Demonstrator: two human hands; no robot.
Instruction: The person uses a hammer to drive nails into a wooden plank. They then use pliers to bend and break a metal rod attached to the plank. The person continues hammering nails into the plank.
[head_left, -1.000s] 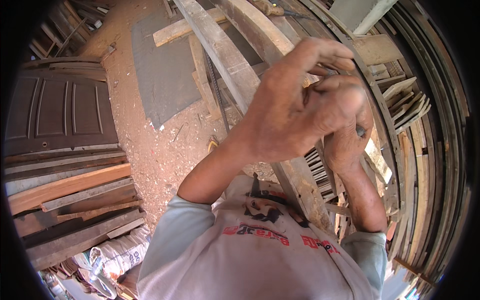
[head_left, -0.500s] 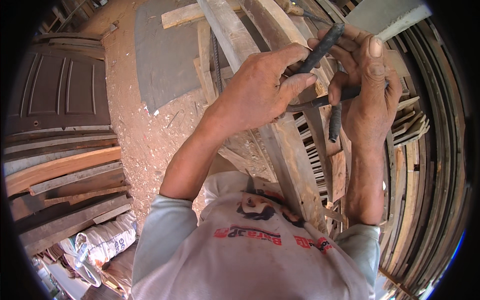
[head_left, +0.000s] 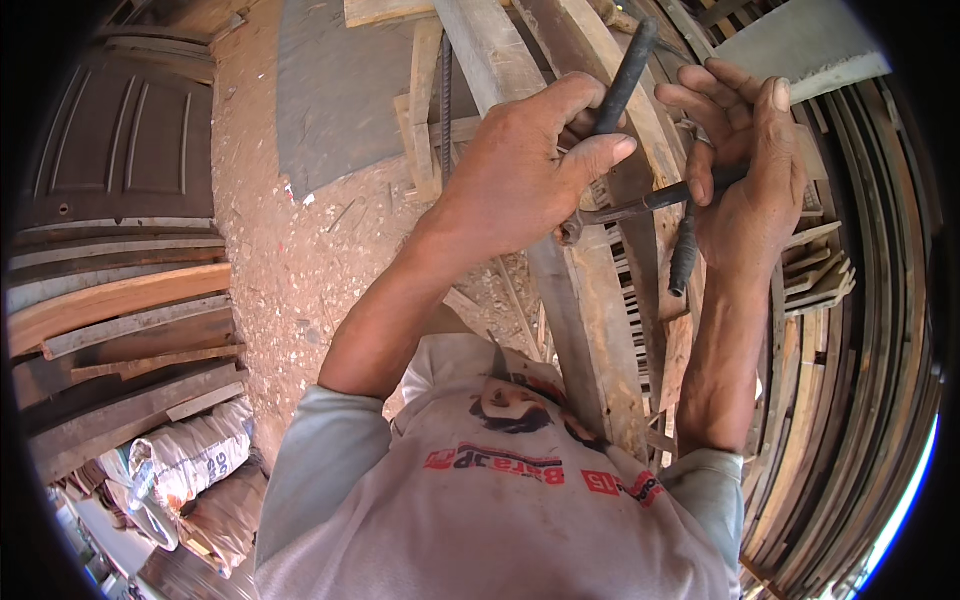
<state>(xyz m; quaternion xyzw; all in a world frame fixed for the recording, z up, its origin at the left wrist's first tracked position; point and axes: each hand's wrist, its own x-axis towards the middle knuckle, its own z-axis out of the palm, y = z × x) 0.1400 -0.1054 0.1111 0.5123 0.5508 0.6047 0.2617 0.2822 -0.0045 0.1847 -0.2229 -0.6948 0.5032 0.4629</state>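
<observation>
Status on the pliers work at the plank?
Done: nothing finished shows. In hand: left hand and right hand hold the pliers by dark handles, spread wide, head against the plank. Left: whatever the head is working on is hidden, so remaining work can't be told.

Single view only: head-worn wide fisheye, the left one of a side-by-side pair, looking steeply down the person's own front. Dark round rim; straight edges bow toward it. Very close range: the left hand (head_left: 520, 175) and right hand (head_left: 745, 190) fill the upper centre, both forearms rising from the lower edge over the pale grey printed shirt (head_left: 500, 510). Behind them sits the reddish sawdust-strewn dirt floor (head_left: 300, 250), stacked weathered wooden planks (head_left: 120, 320) at picture left, and curved timber slats (head_left: 860, 330) at right. No second view shares the scene.
</observation>
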